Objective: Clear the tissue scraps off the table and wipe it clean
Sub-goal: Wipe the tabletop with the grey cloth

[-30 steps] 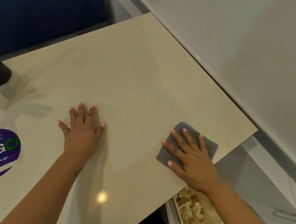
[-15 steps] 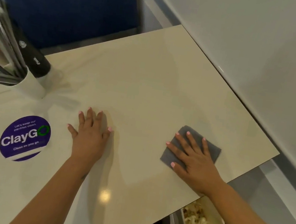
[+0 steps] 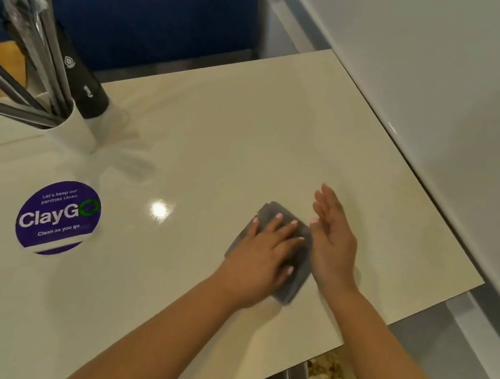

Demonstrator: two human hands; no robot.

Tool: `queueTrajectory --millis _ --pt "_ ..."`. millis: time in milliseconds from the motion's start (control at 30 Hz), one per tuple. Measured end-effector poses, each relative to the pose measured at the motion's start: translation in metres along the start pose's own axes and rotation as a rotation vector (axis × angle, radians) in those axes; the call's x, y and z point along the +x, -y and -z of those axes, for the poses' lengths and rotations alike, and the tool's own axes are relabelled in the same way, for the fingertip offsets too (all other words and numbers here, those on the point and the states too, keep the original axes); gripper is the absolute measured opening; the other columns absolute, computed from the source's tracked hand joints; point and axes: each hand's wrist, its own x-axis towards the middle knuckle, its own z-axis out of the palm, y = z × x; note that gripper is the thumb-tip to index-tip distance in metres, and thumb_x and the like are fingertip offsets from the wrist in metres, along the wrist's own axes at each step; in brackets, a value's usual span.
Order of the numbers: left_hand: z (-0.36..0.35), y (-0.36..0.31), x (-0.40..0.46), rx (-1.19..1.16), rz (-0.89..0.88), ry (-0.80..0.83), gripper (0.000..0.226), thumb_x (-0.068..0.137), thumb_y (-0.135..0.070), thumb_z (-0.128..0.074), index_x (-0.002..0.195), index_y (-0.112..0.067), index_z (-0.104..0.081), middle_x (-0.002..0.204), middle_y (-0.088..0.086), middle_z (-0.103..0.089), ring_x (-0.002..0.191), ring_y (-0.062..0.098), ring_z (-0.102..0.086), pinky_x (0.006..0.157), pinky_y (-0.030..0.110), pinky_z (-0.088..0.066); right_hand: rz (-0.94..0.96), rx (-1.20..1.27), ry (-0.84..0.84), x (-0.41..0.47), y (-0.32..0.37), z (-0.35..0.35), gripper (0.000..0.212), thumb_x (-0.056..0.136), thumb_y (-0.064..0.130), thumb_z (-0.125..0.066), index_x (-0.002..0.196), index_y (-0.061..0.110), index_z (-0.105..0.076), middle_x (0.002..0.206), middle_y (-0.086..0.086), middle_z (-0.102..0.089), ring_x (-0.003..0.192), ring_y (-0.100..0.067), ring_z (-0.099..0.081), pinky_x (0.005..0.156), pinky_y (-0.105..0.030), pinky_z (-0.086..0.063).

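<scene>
Wiping: my left hand (image 3: 259, 256) presses flat on grey cloth (image 3: 296, 282), right hand (image 3: 333, 245) open beside; I'd sweep counter (image 3: 217, 138) in overlapping passes.

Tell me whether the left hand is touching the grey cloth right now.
Touching. The head view shows the left hand laid flat on top of the grey cloth, fingers spread across it, pressing it to the table.

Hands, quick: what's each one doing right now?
Left hand: open, fingers flat, pressing on the cloth.
Right hand: open, fingers straight, holding nothing, beside the cloth.
</scene>
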Motion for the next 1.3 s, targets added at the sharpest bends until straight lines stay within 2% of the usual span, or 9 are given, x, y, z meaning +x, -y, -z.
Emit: queueTrajectory --millis 133,400,500,633,733,833,967,1100,1300 --pt "-0.016 0.002 0.02 0.193 -0.053 0.136 0.061 0.096 -0.05 -0.017 0.149 -0.027 0.004 0.156 -0.005 0.014 0.136 0.017 0.029 0.113 0.045 0.019 -0.03 0.038 -0.045 0.002 0.005 0.005 0.058 0.093 -0.002 -0.046 0.133 0.039 -0.039 0.127 0.017 -0.052 0.114 0.01 -0.049 0.094 -0.011 -0.039" --pt "-0.044 0.005 -0.048 0.252 0.164 -0.084 0.056 0.097 -0.045 -0.024 0.149 -0.025 -0.019 0.156 0.007 -0.016 0.144 0.035 -0.008 0.109 0.055 -0.005 -0.015 -0.039 0.055 -0.006 -0.001 -0.004 0.055 0.092 0.006 -0.052 0.136 0.036 -0.038 0.128 0.02 -0.052 0.116 0.006 -0.049 0.101 -0.024 -0.039" --pt "-0.038 0.005 -0.023 0.267 0.143 -0.044 0.054 0.097 -0.046 -0.022 0.147 -0.028 -0.021 0.156 0.006 -0.017 0.144 0.034 -0.004 0.11 0.056 -0.001 0.013 -0.052 0.103 -0.005 0.003 -0.013 0.055 0.092 0.006 -0.053 0.135 0.038 -0.038 0.13 0.019 -0.052 0.117 0.007 -0.048 0.097 -0.017 -0.038" --pt "-0.008 0.058 -0.006 0.272 0.365 -0.059 0.061 0.087 -0.051 0.002 0.145 -0.033 0.009 0.159 0.001 0.005 0.138 0.02 0.024 0.111 0.048 0.017 0.05 -0.075 0.124 0.003 0.005 -0.019 0.055 0.091 0.006 -0.054 0.136 0.035 -0.038 0.129 0.019 -0.052 0.116 0.005 -0.049 0.097 -0.02 -0.038" --pt "-0.011 0.072 -0.04 0.279 0.503 -0.209 0.061 0.09 -0.048 -0.013 0.148 -0.028 -0.007 0.158 0.006 -0.011 0.144 0.024 0.008 0.114 0.051 0.007 0.031 -0.066 0.149 0.003 0.003 -0.02 0.054 0.092 0.007 -0.054 0.137 0.033 -0.039 0.128 0.018 -0.053 0.118 0.001 -0.05 0.1 -0.024 -0.039" --pt "-0.031 0.042 -0.058 0.259 0.457 -0.213 0.058 0.092 -0.044 -0.027 0.146 -0.024 -0.023 0.154 0.009 -0.024 0.142 0.032 -0.01 0.111 0.054 -0.004 0.024 -0.082 0.186 0.001 0.004 -0.026 0.055 0.092 0.007 -0.055 0.137 0.034 -0.038 0.129 0.018 -0.052 0.118 0.002 -0.05 0.101 -0.024 -0.038" --pt "-0.012 0.052 -0.026 0.292 0.436 -0.142 0.06 0.092 -0.049 -0.017 0.148 -0.028 -0.012 0.158 0.005 -0.011 0.145 0.032 -0.002 0.113 0.051 0.006 0.043 -0.115 0.232 0.004 0.011 -0.035 0.057 0.091 0.006 -0.055 0.137 0.035 -0.037 0.126 0.025 -0.051 0.116 0.004 -0.05 0.099 -0.019 -0.037" --pt "0.013 0.099 -0.04 0.277 0.676 -0.151 0.07 0.082 -0.054 0.005 0.148 -0.032 0.0 0.159 0.001 0.003 0.145 0.026 0.008 0.113 0.048 0.012 0.033 -0.077 0.256 0.005 0.012 -0.037 0.055 0.091 0.007 -0.055 0.134 0.036 -0.039 0.124 0.026 -0.051 0.117 0.005 -0.049 0.095 -0.014 -0.036" --pt "-0.015 0.058 -0.072 0.258 0.661 -0.214 0.059 0.091 -0.045 -0.025 0.145 -0.023 -0.029 0.151 0.01 -0.031 0.14 0.033 -0.017 0.11 0.054 -0.006 0.019 -0.099 0.307 -0.001 0.011 -0.038 0.054 0.092 0.01 -0.055 0.132 0.04 -0.037 0.126 0.023 -0.051 0.117 0.003 -0.049 0.093 -0.011 -0.035"
